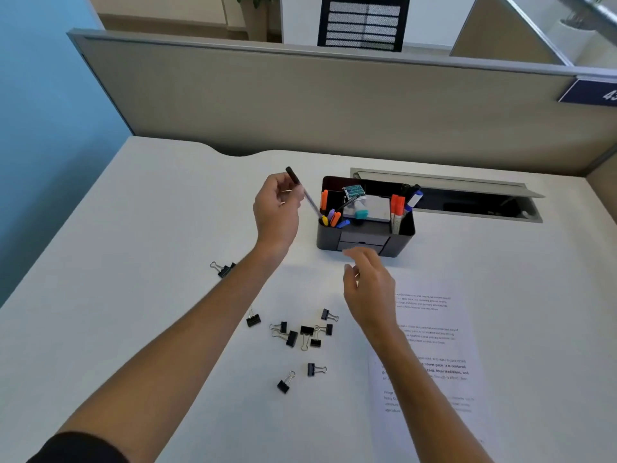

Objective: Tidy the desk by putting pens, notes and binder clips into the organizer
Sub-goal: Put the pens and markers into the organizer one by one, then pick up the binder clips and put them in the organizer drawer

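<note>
Pinching a pen (pixel 305 195) near its dark capped end, the left hand (pixel 277 212) forms a closed grip just left of the black organizer (pixel 364 235). The pen slants down-right, tip inside the organizer's left compartment. The right hand (pixel 369 289) hovers near the organizer's front, fingers relaxed apart, holding nothing. Binder clips (pixel 300 335) lie scattered on the white counter (pixel 150 262).

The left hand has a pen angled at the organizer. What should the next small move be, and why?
Probably let the pen slide down into the organizer's left compartment and release it. The left hand pinches it near the capped end, and its tip already sits at that compartment among other pens. The right hand hovers open, holding nothing, and binder clips lie loose on the desk.
</note>
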